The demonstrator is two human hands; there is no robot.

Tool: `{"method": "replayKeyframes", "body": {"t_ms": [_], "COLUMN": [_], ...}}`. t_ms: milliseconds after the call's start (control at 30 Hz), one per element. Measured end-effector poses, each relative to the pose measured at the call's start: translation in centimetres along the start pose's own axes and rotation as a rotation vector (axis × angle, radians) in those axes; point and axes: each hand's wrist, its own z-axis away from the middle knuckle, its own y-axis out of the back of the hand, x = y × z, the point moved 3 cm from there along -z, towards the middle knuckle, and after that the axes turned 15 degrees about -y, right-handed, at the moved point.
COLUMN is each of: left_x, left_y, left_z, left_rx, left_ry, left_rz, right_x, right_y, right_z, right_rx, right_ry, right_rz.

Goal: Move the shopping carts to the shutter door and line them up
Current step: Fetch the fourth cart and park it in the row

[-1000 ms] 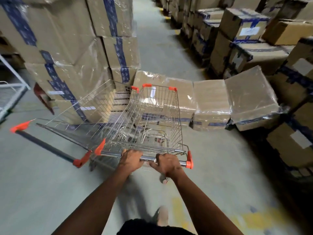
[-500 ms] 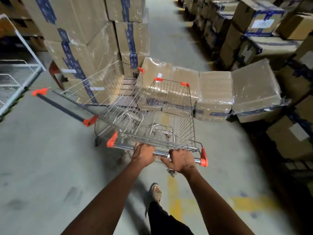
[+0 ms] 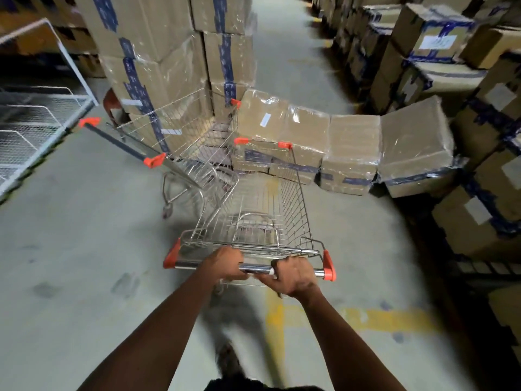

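Since the earlier frame my near cart (image 3: 262,210) is standing farther from the second cart (image 3: 180,142), the two baskets now overlapping only at the near cart's front left corner, and the yellow floor marking (image 3: 366,317) is showing to my right. Head view: my left hand (image 3: 225,263) and right hand (image 3: 293,273) are both wrapping curled fingers round the chrome handle bar (image 3: 255,268), the near cart's nose is pointing at the wrapped boxes (image 3: 349,148), and the second cart is sitting ahead-left beside the tall box stack (image 3: 169,52).
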Motion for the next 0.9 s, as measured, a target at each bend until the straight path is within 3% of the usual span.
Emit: {"method": "replayKeyframes", "body": {"t_ms": [100,333,467,900], "left_x": [3.4,14.6,20.4,30.3], "left_y": [-2.7,-8.4,-12.3,-23.4], "left_z": [2.7,10.8,15.3,29.7], "left_rx": [0.004,0.173,0.157,0.277], "left_ry": [0.033,0.192,0.274,0.629], "left_rz": [0.026,0.172,0.236,0.500], "right_x": [0.6,2.5,2.5,-4.7], "right_y": [0.2,0.8,1.2,1.5], "right_z": [3.6,13.7,19.9,31.4], "right_rx": [-0.051,0.007,-0.013,-0.142], "right_ry": [0.079,0.301,0.394,0.774], "right_rz": [0.011,-0.092,-0.102,-0.105]}}
